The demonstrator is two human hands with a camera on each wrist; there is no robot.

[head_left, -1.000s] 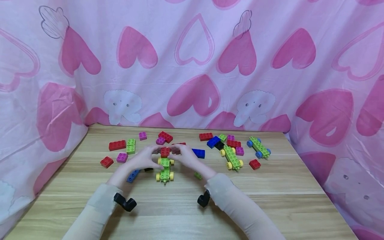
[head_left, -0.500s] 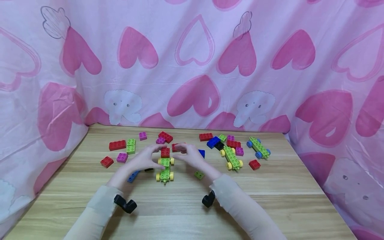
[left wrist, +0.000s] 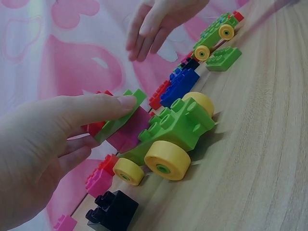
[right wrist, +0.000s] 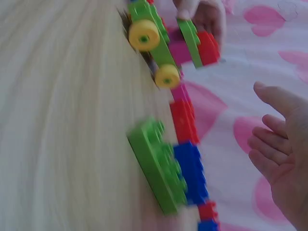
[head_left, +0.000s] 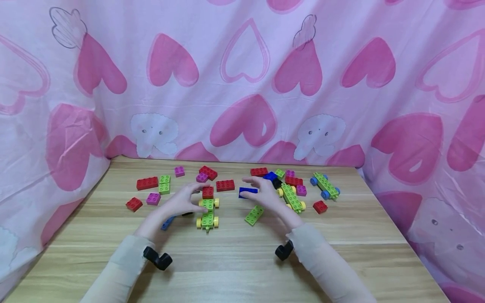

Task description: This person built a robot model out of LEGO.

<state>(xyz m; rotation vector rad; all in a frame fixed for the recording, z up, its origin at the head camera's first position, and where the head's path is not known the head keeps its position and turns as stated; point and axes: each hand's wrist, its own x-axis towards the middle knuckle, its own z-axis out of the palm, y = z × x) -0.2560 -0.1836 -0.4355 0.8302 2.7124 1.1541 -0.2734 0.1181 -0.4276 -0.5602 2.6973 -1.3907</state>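
My left hand holds the stack on a toy car of building blocks, with a lime base and yellow wheels. In the left wrist view a pink block stands on the base, carrying a flat green block under the thumb. A red block tops the stack. My right hand holds nothing, its fingers spread and relaxed above the table. Near it lie a long lime block and a blue block, which it partly covers in the head view.
Another yellow-wheeled car base and a blue-wheeled one stand at the right. Loose red blocks and pink ones lie around. Beside the left hand are a blue piece and a black block. A hearts curtain hangs behind.
My right hand has left the red block on the car and moved right, uncovering a red block and the long lime block. The left hand stays at the car.
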